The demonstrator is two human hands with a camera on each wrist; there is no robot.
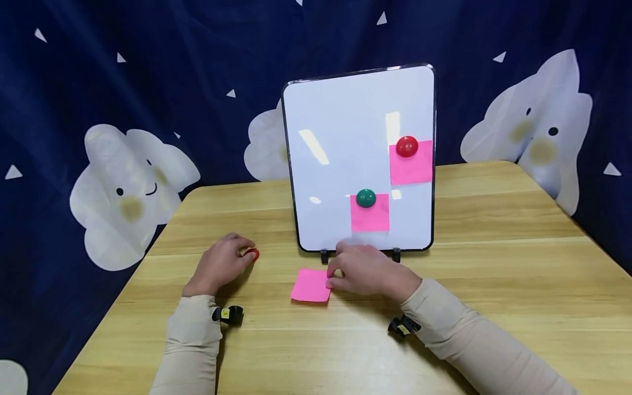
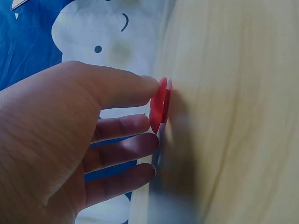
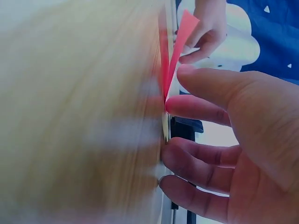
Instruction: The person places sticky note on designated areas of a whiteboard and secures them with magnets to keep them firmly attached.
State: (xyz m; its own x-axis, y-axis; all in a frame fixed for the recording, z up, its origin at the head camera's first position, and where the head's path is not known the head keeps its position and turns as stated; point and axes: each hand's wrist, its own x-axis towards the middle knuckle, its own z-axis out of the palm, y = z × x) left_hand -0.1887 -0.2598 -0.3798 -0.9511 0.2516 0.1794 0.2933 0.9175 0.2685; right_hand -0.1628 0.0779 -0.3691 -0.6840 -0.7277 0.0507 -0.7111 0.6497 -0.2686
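While both sleeved forearms rest on the wooden table (image 1: 494,263), the hands work a little apart from each other. The right hand (image 1: 367,270) pinches the near edge of a pink sticky note (image 1: 311,285) between thumb and forefinger; the right wrist view shows that edge lifted off the table. To its left, the left hand (image 1: 219,263) closes thumb and fingertips around a red magnet (image 1: 253,254) that sits on the table. Just beyond the right hand stands a small whiteboard (image 1: 345,120) on black feet. On the board, a green magnet (image 1: 366,198) pins one pink note (image 1: 370,215), and higher up to the right a second red magnet (image 1: 407,146) pins another pink note (image 1: 411,164). Behind hangs a dark blue cloud-print curtain (image 1: 123,71).
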